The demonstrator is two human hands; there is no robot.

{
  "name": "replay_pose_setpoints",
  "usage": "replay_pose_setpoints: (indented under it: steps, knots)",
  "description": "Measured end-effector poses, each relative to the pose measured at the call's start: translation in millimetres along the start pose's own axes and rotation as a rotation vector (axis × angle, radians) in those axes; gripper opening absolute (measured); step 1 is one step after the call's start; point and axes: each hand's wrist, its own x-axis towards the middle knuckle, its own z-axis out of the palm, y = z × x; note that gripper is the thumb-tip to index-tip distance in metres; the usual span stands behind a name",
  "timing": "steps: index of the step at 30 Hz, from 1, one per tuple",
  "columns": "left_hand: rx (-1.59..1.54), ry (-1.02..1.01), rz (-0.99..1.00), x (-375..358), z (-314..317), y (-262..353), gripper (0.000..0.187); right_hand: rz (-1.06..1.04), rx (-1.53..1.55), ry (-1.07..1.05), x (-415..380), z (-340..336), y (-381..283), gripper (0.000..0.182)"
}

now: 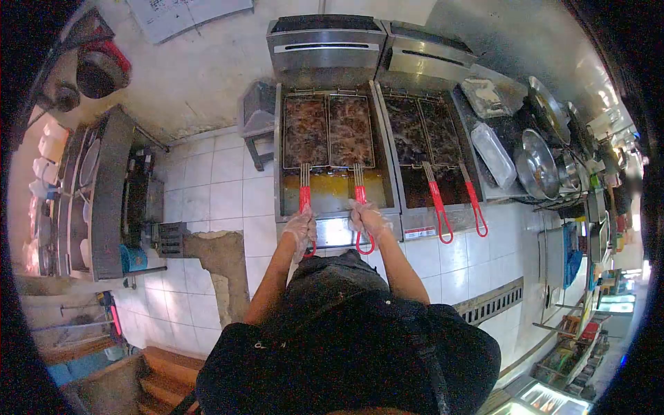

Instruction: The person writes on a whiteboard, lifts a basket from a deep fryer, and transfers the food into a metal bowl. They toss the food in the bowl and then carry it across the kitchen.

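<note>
Two wire fryer baskets sit side by side in the left deep fryer (278, 149), in bubbling oil. My left hand (300, 227), in a clear plastic glove, is closed around the red handle of the left fryer basket (306, 131). The red handle of the right fryer basket (351, 131) is in my right hand (366, 218), gloved the same way. Bubbles and foam mostly hide what lies inside the baskets. Yellowish oil (332, 190) shows in front of them.
A second deep fryer (391, 155) stands to the right, with two more red-handled baskets (437, 207). Beyond it are a foil-like tray (493, 155) and metal bowls (537, 162). Shelving (111, 159) lines the left. A floor drain grate (494, 301) lies at right.
</note>
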Motion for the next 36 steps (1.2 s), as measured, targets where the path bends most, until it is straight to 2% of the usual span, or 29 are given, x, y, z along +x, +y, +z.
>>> replay_pose_setpoints:
  steps: [2, 4, 8, 14, 21, 23, 25, 26, 30, 32, 36]
  knots:
    - [0.107, 0.100, 0.028, 5, -2, -2, 0.018, -0.001, 0.050, -0.042, 4, -5, 6, 0.033]
    - [0.133, 0.104, 0.037, 5, -3, -2, 0.018, -0.009, -0.106, 0.025, 4, -4, 4, 0.032]
    - [0.179, 0.145, 0.051, 9, -9, -5, 0.019, -0.025, -0.096, 0.029, -2, 0, -4, 0.033]
    - [0.146, 0.113, 0.091, -3, 10, 0, 0.023, 0.013, -0.034, -0.028, -6, 0, -8, 0.035]
    - [0.074, 0.117, 0.082, -6, 13, 1, 0.023, 0.035, -0.009, -0.015, -10, 5, -13, 0.026]
    - [0.140, 0.167, 0.060, -10, 20, 3, 0.036, 0.037, 0.017, -0.011, 3, -4, 2, 0.023]
    - [0.124, 0.116, 0.067, -13, 21, 4, 0.037, -0.042, -0.173, -0.005, 33, -24, 37, 0.022]
    - [0.102, 0.074, 0.076, -14, 21, 4, 0.039, -0.045, -0.172, 0.000, 30, -24, 36, 0.022]
    - [0.059, 0.079, 0.085, -7, 12, 2, 0.026, -0.003, -0.032, -0.040, 23, -17, 25, 0.024]
    - [0.083, 0.107, -0.006, -3, 9, 2, 0.029, 0.025, 0.006, -0.034, 10, -9, 12, 0.025]
    - [0.131, 0.134, 0.020, -11, 22, 4, 0.041, 0.073, -0.099, -0.007, -14, 6, -23, 0.032]
